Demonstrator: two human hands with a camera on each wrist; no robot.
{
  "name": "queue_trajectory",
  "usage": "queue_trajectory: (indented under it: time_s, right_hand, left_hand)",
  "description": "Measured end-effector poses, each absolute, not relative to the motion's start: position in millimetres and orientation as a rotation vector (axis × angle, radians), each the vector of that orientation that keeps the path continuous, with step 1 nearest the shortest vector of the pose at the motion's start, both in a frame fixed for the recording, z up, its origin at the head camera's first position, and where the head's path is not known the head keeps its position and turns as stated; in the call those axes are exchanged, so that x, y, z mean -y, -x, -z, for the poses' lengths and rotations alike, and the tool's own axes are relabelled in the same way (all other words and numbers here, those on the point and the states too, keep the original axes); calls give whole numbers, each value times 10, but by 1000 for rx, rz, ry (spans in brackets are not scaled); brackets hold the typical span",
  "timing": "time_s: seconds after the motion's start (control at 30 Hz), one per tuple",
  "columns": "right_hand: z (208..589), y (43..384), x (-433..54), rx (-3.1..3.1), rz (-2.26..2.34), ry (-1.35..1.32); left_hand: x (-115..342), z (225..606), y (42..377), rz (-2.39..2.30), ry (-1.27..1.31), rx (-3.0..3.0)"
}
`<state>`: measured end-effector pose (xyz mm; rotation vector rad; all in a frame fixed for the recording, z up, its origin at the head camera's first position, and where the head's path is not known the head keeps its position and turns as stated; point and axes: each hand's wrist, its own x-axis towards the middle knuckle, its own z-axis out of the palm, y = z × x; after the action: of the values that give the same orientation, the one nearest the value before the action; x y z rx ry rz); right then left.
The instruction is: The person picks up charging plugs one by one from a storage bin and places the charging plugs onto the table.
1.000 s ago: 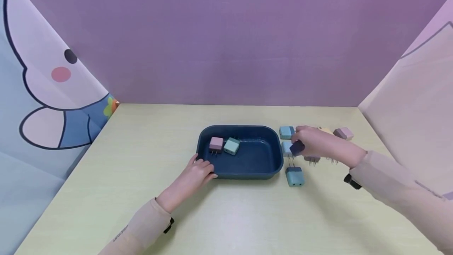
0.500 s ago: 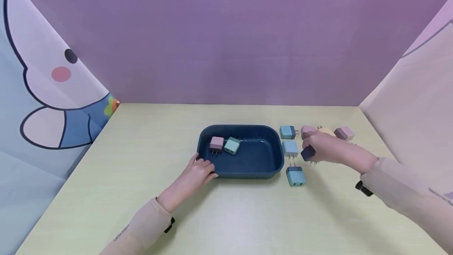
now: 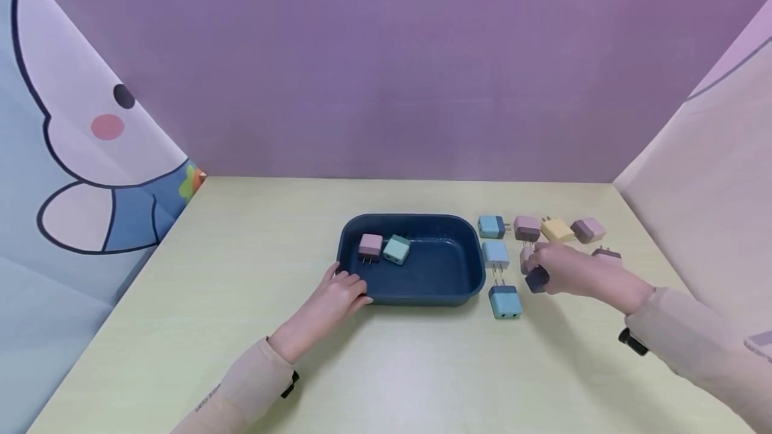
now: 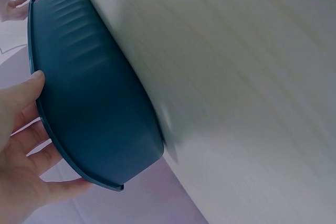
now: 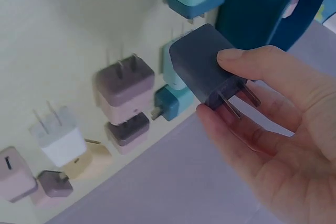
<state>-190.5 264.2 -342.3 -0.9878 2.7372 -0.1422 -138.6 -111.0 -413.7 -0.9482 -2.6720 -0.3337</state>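
In the head view, my left hand [image 3: 330, 307] holds the near left corner of a dark blue plastic tray [image 3: 422, 300]. The left wrist view has the thumb [image 4: 38, 75] outside the rim and the fingers behind it. Between thumb and fingertips, my right hand [image 5: 283, 108] pinches a dark navy charger plug [image 5: 205, 59], its two metal prongs pointing back toward the palm. That hand is raised over a group of chargers right of the tray and partly covers a pink one [image 3: 526, 260]. Inside the tray lie a pink charger [image 3: 370, 244] and a mint-green charger [image 3: 397, 250].
Three blue chargers, one nearest me [image 3: 505, 302], line the tray's right side. Farther right are pink chargers, a yellow charger [image 3: 557, 230] and a white charger [image 5: 60, 135]. A purple backdrop [image 3: 386, 72] stands behind the pale table [image 3: 253, 240].
My right hand has moved right and toward me with the navy charger in its fingers, uncovering chargers behind it. The left hand stays on the tray.
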Motion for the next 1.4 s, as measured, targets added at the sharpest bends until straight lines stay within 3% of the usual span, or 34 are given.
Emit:
queue_trajectory:
  time_s: [0.6, 1.4]
  right_hand:
    - [3664, 1842, -2714, -2717, 148, 862]
    - [3848, 1839, -2743, -2765, 147, 992]
  left_hand:
    - [1105, 4140, 1388, 314, 959, 2669]
    - [1106, 4126, 1378, 317, 953, 2672]
